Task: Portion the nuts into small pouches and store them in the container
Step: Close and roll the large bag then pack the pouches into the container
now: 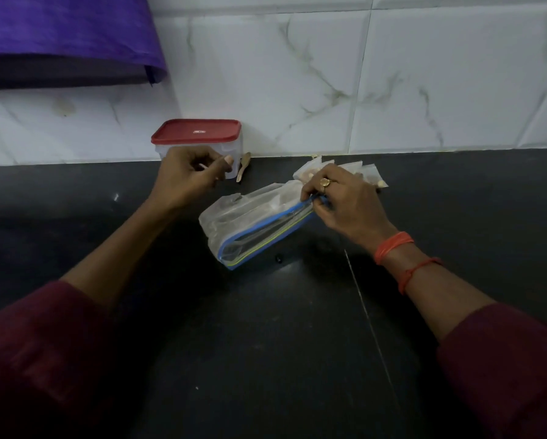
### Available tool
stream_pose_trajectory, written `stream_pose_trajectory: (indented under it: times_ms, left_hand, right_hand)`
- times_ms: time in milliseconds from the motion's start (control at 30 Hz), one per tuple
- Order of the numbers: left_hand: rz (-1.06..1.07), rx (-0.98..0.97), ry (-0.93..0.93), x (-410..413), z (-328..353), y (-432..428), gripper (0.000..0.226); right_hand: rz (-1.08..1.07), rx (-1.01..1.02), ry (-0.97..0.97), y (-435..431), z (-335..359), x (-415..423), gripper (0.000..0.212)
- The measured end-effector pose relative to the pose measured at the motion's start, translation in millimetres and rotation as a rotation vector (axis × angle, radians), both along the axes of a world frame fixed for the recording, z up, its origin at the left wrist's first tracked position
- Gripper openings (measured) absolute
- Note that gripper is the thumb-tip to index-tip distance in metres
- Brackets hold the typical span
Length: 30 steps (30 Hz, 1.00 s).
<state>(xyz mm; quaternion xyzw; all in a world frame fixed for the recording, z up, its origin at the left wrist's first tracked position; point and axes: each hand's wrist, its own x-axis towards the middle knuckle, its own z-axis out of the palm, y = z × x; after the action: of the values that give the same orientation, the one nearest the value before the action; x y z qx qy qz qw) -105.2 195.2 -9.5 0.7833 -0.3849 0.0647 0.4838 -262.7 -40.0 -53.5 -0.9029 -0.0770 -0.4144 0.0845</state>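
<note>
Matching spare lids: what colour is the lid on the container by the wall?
Red; the lid shows best in the head view.

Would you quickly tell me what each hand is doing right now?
Left hand: fingers curled; whether it holds anything cannot be told.
Right hand: pinches the end of the blue-edged zip bag.

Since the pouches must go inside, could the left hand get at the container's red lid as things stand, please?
Probably yes: the left hand hovers right in front of the container, and nothing stands over its red lid.
</note>
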Motion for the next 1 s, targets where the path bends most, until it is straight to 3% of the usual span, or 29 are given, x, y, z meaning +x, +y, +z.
stream_pose_trajectory:
  times_ms: [133, 233, 367, 500, 700, 867, 1000]
  left_hand:
    - [-0.001, 0.252, 0.196, 27, 3, -38, 0.012]
    - [0.009, 0.435, 0.401, 43, 1, -60, 0.022]
    - [-0.066, 0.512, 0.575, 48, 0, -69, 0.027]
    - [-0.184, 0.482, 0.628, 47, 2, -67, 0.027]
    - [-0.309, 0.305, 0.754, 49, -3, -60, 0.032]
    - [-0.421, 0.096, 0.933, 55, -10, -50, 0.032]
    - [-0.419, 0.007, 0.902, 56, -19, -44, 0.036]
  right_hand:
    - [0.026, -0.064, -0.057, 3, -1, 2, 0.022]
    - [0.061, -0.101, -0.092, 3, -2, 4, 0.021]
    - [0.074, -0.106, -0.079, 2, -4, 7, 0.019]
    - [0.079, -0.095, -0.045, 3, -6, 9, 0.019]
    - [0.012, 0.002, 0.007, 2, -5, 10, 0.037]
    - [-0.041, 0.113, -0.034, 0, -7, 9, 0.026]
    - [-0.093, 0.185, -0.059, 0, -7, 6, 0.021]
